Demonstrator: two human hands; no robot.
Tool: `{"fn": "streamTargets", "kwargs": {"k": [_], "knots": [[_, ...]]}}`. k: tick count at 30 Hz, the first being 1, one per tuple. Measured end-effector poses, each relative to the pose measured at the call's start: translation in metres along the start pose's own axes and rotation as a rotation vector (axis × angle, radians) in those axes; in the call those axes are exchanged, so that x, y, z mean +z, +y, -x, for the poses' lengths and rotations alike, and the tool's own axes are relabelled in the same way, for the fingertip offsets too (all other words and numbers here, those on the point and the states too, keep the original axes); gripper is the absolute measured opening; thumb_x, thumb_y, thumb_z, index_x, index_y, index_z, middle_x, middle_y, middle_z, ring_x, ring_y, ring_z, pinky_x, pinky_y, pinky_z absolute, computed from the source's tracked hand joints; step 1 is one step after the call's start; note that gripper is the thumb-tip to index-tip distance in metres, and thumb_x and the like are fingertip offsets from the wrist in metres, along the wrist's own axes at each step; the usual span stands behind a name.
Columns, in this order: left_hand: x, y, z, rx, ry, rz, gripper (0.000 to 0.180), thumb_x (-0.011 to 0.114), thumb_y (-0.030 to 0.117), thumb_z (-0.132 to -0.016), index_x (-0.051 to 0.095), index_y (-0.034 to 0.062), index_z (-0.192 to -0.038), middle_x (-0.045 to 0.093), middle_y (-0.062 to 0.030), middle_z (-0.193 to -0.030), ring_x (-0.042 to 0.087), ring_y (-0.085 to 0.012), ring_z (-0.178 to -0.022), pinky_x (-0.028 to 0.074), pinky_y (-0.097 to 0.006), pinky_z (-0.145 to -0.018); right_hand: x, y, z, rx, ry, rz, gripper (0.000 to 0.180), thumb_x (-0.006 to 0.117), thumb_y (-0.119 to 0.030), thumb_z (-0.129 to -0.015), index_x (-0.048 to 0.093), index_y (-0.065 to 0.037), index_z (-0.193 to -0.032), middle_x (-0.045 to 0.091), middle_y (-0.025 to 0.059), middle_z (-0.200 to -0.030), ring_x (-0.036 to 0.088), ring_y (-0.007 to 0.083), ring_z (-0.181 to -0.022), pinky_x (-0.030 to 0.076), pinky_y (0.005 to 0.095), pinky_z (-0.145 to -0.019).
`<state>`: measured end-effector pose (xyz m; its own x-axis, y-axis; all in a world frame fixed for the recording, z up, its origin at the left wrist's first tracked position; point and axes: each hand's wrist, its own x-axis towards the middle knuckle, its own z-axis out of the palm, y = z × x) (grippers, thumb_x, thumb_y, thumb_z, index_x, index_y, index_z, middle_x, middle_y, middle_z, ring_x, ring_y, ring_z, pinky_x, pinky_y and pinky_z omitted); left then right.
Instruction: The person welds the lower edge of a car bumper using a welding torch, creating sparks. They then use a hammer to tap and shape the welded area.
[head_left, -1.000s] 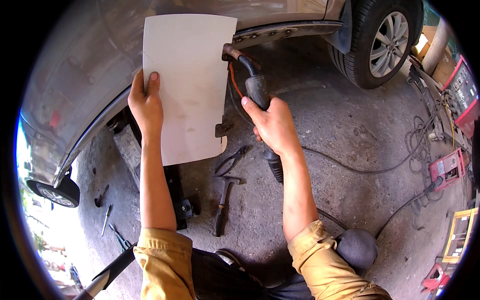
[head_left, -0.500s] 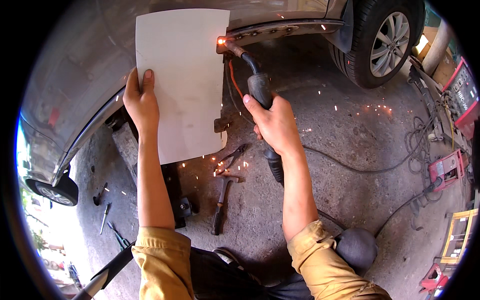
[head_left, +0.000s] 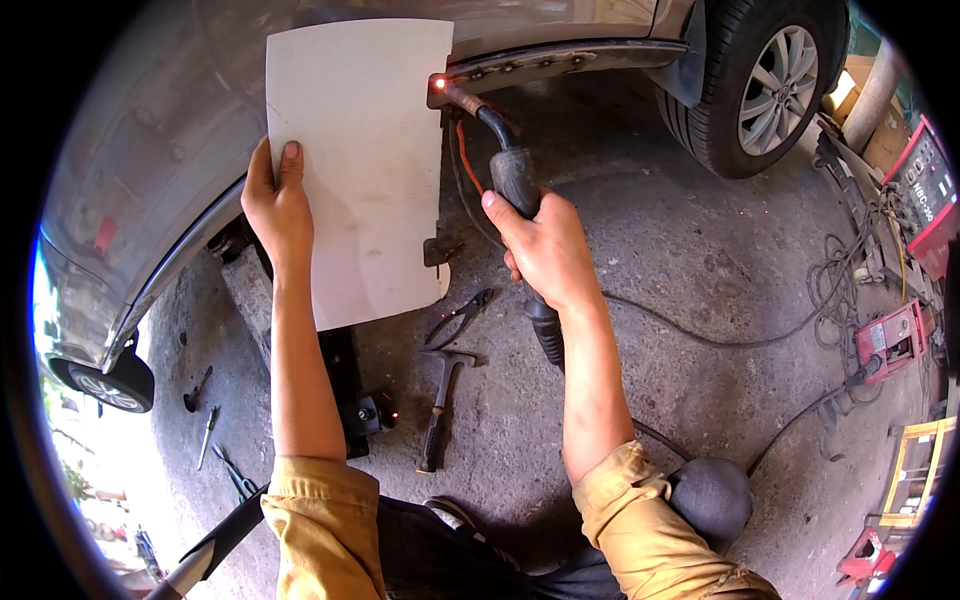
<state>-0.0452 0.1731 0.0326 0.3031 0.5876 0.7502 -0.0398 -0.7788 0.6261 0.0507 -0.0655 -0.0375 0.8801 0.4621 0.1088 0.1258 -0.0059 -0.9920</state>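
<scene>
A white rectangular sheet [head_left: 370,170] stands in front of the car's side, its left edge pinched between the thumb and fingers of my left hand [head_left: 278,205]. My right hand [head_left: 545,245] wraps round the black handle of a welding torch [head_left: 515,180]. The torch's bent neck reaches up and left to a glowing orange spot [head_left: 440,84] on a dark metal piece at the sheet's right edge. Along the car's sill [head_left: 560,62] runs a row of dark weld marks. The sheet hides the part of the car behind it.
A hammer [head_left: 440,405] and pliers [head_left: 460,315] lie on the concrete floor below the sheet. At upper right is a car wheel [head_left: 770,90]. Cables [head_left: 830,290] coil near a red machine [head_left: 920,195]. A dark round stool [head_left: 712,500] stands by my right elbow.
The flying sparks have mostly gone, and the bright weld light has shrunk to a small glow. The sheet and both hands have shifted very slightly left in the picture.
</scene>
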Motion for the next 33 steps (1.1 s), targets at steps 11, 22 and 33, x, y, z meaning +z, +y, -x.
{"fn": "streamTargets", "kwargs": {"k": [11, 22, 33], "knots": [[0.004, 0.006, 0.004, 0.006, -0.072, 0.011, 0.038, 0.065, 0.027, -0.095, 0.064, -0.0024, -0.120, 0.070, -0.0120, -0.101, 0.060, -0.0147, -0.092, 0.045, -0.027, -0.085, 0.000, -0.003, 0.000, 0.046, -0.042, -0.012, 0.042, 0.067, -0.037, -0.090, 0.063, 0.004, -0.083, 0.060, 0.0108, -0.062, 0.060, 0.0228, -0.057, 0.046, 0.0388, -0.057], [0.008, 0.005, 0.005, 0.009, -0.070, -0.011, 0.036, 0.063, 0.024, -0.096, 0.063, -0.0019, -0.121, 0.070, -0.0120, -0.102, 0.060, -0.0145, -0.091, 0.045, -0.027, -0.085, 0.000, -0.003, 0.001, 0.035, -0.051, -0.002, 0.041, 0.067, -0.038, -0.091, 0.062, 0.003, -0.085, 0.055, 0.0072, -0.059, 0.058, 0.0196, -0.057, 0.045, 0.0373, -0.056], [0.004, 0.008, 0.003, 0.011, 0.018, 0.010, 0.033, 0.063, 0.025, -0.095, 0.065, -0.0040, -0.112, 0.064, -0.0050, -0.084, 0.051, -0.0113, -0.077, 0.043, -0.025, -0.075, -0.003, 0.002, 0.001, 0.036, -0.021, 0.016, 0.042, 0.069, -0.038, -0.089, 0.061, 0.002, -0.082, 0.058, 0.0117, -0.063, 0.059, 0.0222, -0.061, 0.047, 0.0391, -0.061]]}}
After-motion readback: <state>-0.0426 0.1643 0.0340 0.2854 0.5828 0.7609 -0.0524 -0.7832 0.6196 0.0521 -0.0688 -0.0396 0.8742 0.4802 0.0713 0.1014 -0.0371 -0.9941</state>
